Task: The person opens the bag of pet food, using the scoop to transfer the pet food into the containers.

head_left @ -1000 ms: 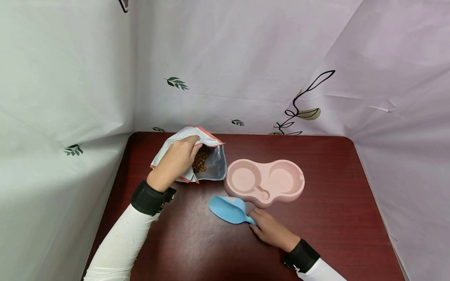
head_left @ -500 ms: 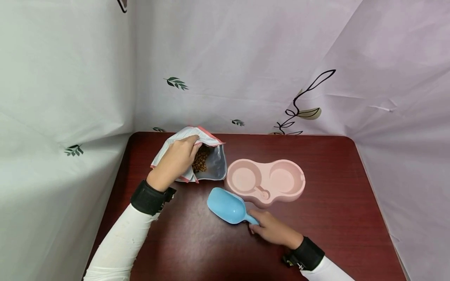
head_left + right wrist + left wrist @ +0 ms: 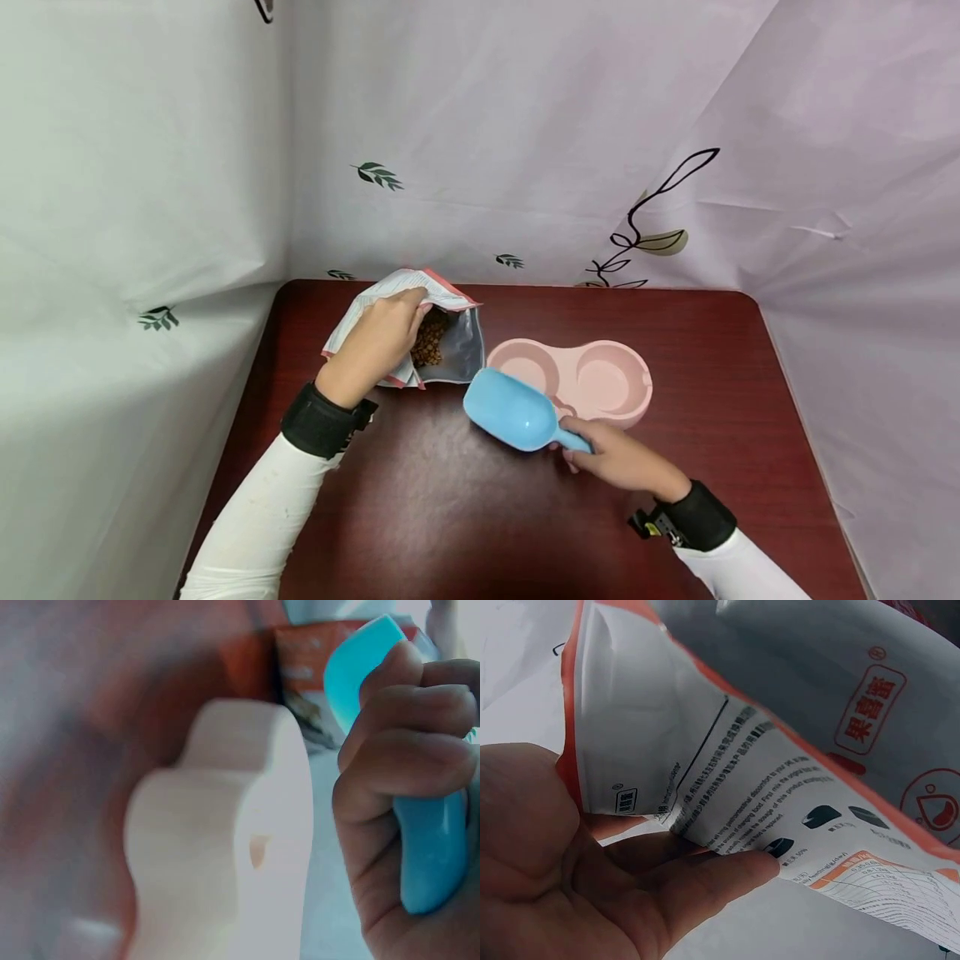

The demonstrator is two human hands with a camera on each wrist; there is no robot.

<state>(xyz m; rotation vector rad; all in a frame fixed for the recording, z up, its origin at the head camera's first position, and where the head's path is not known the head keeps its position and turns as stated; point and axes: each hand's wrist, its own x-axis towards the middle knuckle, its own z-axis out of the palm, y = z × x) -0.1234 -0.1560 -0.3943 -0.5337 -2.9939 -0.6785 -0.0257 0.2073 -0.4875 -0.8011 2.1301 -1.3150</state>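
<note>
Sitting at an early stage, with nothing showing as transferred

Patterned cloth is hanging behind the table, which is carrying everything in use. At the table's far left, the pet food bag is gaping toward the right and showing its silvery lining, so its opening is looking done. Just right of it, the pink double bowl is lying with its right basin showing a bare floor; the scoop is partly hiding the left basin, but no food is showing there either. That blue scoop is reaching across the bowl's near left edge, its lip pointing toward the bag's near corner; whether the two are touching, I cannot tell. No load is showing in it.

The left hand is grasping the bag's printed side beside the mouth, and the right hand is wrapping its fingers around the scoop's handle. Smallest of all, brown pellets are resting inside the bag; by my judgement, loading the scoop and filling a basin are both remaining undone.
</note>
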